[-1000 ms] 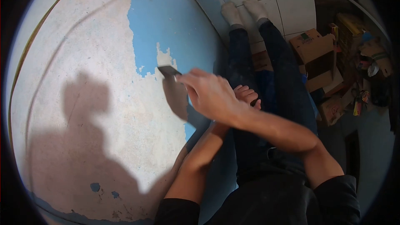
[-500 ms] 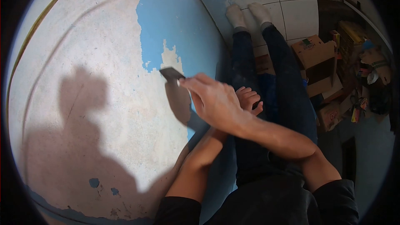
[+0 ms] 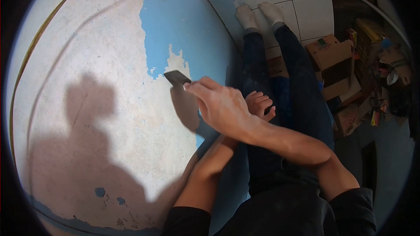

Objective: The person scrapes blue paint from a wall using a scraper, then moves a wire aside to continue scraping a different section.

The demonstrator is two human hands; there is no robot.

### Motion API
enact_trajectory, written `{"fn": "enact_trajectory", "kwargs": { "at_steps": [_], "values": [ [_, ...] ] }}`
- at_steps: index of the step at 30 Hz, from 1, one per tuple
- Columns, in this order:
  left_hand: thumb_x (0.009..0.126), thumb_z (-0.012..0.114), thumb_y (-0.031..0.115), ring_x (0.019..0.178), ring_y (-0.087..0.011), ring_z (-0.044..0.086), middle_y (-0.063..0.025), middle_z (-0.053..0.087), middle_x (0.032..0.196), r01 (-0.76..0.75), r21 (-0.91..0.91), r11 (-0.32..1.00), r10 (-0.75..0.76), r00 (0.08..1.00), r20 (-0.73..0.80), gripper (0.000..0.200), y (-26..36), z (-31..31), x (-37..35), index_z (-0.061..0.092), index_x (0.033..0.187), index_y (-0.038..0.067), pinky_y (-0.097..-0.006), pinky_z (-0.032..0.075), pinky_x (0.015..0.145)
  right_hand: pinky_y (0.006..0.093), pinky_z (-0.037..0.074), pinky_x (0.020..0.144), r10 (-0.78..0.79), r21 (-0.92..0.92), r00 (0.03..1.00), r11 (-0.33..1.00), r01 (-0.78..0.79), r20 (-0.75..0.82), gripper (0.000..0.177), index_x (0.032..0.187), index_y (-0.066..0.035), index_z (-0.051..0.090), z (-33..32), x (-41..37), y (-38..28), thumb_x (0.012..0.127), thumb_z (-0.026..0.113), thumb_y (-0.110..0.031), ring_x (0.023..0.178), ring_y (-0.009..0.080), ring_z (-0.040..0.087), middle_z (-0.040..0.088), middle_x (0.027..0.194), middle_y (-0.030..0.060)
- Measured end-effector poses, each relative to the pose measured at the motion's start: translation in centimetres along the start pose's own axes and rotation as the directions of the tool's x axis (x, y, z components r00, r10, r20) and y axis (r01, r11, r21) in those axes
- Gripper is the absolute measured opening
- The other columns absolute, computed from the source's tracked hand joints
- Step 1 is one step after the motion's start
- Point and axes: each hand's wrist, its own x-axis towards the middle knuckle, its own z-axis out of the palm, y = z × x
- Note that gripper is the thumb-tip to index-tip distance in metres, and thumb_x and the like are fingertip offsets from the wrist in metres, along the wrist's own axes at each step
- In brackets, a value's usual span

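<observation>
My right hand (image 3: pixel 223 107) is closed around a scraper (image 3: pixel 177 77), its flat dark blade pointing toward the wall at the left. The blade overlaps the bare whitish patch just below a ragged edge of blue paint (image 3: pixel 175 26), and a dark shadow falls on the wall beneath it. Behind my right wrist, my left hand (image 3: pixel 260 103) shows with loosely bent fingers and the thumb apart, nothing in it. My forearms cross, the right one on top. Part of the left wrist is hidden.
Bare whitish wall (image 3: pixel 87 43) spreads across the left, with a cable (image 3: pixel 35 48) along its far side. My legs (image 3: pixel 297 70) stretch over pale floor tiles (image 3: pixel 308 13). An open cardboard box (image 3: pixel 328 57) and cluttered odds and ends (image 3: pixel 389 70) lie to the right.
The view has shifted slightly. My right hand and the scraper keep nearly the same place against the wall, and my left hand stays behind the right wrist.
</observation>
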Motion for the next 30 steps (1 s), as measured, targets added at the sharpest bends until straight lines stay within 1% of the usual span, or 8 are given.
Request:
{"fn": "enact_trajectory", "kwargs": {
  "at_steps": [3, 6, 9, 12, 15, 19, 25, 30],
  "values": [
    [0.081, 0.065, 0.025, 0.063, -0.026, 0.047, -0.0066, 0.053, 0.062, -0.015, -0.002, 1.0, 0.015, 1.0, 0.012, 0.026, -0.3, 0.1, 0.0, 0.057, 0.062, 0.009, -0.0398, 0.037, 0.062, 0.0431, 0.061, 0.067, -0.028, 0.039, 0.999, 0.999, 0.029, -0.021, 0.032, 0.123, -0.004, 0.066, 0.5, -2.8, -1.0, 0.092, 0.061, -0.004, 0.08, 0.0346, 0.074, 0.068, 0.109, 0.0124],
    [0.08, 0.066, 0.026, 0.063, -0.0258, 0.048, -0.0063, 0.053, 0.062, -0.005, -0.016, 1.0, 0.005, 1.0, 0.022, 0.026, -0.2, -0.1, 0.0, 0.058, 0.063, 0.009, -0.0396, 0.037, 0.062, 0.0427, 0.061, 0.066, -0.041, 0.04, 0.998, 0.998, 0.042, -0.043, 0.033, 0.124, -0.004, 0.066, 0.5, -2.0, -0.6, 0.091, 0.062, -0.004, 0.079, 0.0347, 0.074, 0.067, 0.109, 0.0124],
    [0.08, 0.066, 0.027, 0.063, -0.0256, 0.047, -0.006, 0.054, 0.062, 0.0, -0.001, 1.0, 0.0, 1.0, 0.019, 0.025, -0.2, -0.1, 0.0, 0.058, 0.063, 0.01, -0.0393, 0.037, 0.062, 0.0391, 0.063, 0.067, -0.014, -0.039, 0.999, 0.999, 0.012, -0.031, 0.037, 0.123, -0.006, 0.068, 0.3, 0.8, -0.5, 0.088, 0.066, 0.003, 0.078, 0.0341, 0.074, 0.071, 0.111, 0.0116],
    [0.081, 0.066, 0.026, 0.063, -0.0256, 0.048, -0.006, 0.054, 0.063, -0.015, -0.004, 1.0, 0.015, 1.0, 0.012, 0.026, -0.3, 0.0, -0.1, 0.058, 0.063, 0.01, -0.0395, 0.037, 0.063, 0.0393, 0.062, 0.064, -0.033, 0.042, 0.999, 0.999, 0.035, -0.034, 0.031, 0.12, -0.006, 0.069, -0.1, -1.0, -1.1, 0.09, 0.066, 0.001, 0.077, 0.0334, 0.074, 0.071, 0.109, 0.0097],
    [0.081, 0.066, 0.026, 0.064, -0.0255, 0.048, -0.006, 0.053, 0.063, -0.017, 0.0, 1.0, 0.017, 1.0, 0.017, 0.026, -0.2, -0.1, 0.0, 0.057, 0.063, 0.009, -0.0396, 0.037, 0.063, 0.0418, 0.06, 0.063, -0.035, 0.027, 0.998, 0.999, 0.037, -0.051, 0.028, 0.12, -0.005, 0.068, 0.2, -2.0, -1.8, 0.092, 0.065, -0.001, 0.076, 0.0351, 0.073, 0.07, 0.106, 0.0093],
    [0.081, 0.066, 0.026, 0.065, -0.0252, 0.048, -0.0055, 0.053, 0.063, 0.001, 0.007, 1.0, -0.001, 1.0, 0.023, 0.026, 0.2, -0.4, 0.1, 0.057, 0.063, 0.009, -0.0394, 0.037, 0.064, 0.0454, 0.06, 0.067, -0.006, -0.007, 0.996, 1.0, 0.006, -0.09, 0.028, 0.12, -0.005, 0.068, 0.5, 2.6, -0.6, 0.093, 0.064, -0.001, 0.075, 0.0374, 0.071, 0.068, 0.103, 0.0115],
    [0.081, 0.066, 0.026, 0.065, -0.0254, 0.048, -0.0058, 0.053, 0.063, 0.003, -0.007, 1.0, -0.003, 0.999, 0.036, 0.025, -0.3, -0.2, 0.0, 0.057, 0.064, 0.009, -0.0396, 0.037, 0.064, 0.0404, 0.061, 0.064, -0.04, 0.006, 0.998, 0.999, 0.041, -0.044, 0.027, 0.118, -0.005, 0.069, -0.3, -1.1, -2.3, 0.092, 0.065, -0.001, 0.075, 0.0333, 0.073, 0.07, 0.106, 0.0087],
    [0.08, 0.067, 0.026, 0.063, -0.0258, 0.048, -0.0051, 0.053, 0.063, 0.01, 0.008, 1.0, -0.01, 1.0, -0.004, 0.024, 0.2, -0.4, 0.1, 0.058, 0.063, 0.01, -0.0393, 0.037, 0.063, 0.0388, 0.062, 0.063, -0.062, -0.007, 0.997, 0.998, 0.062, -0.046, 0.031, 0.121, -0.005, 0.069, -0.4, 1.1, -1.3, 0.091, 0.067, 0.0, 0.078, 0.033, 0.074, 0.071, 0.11, 0.01]
  ]
}}
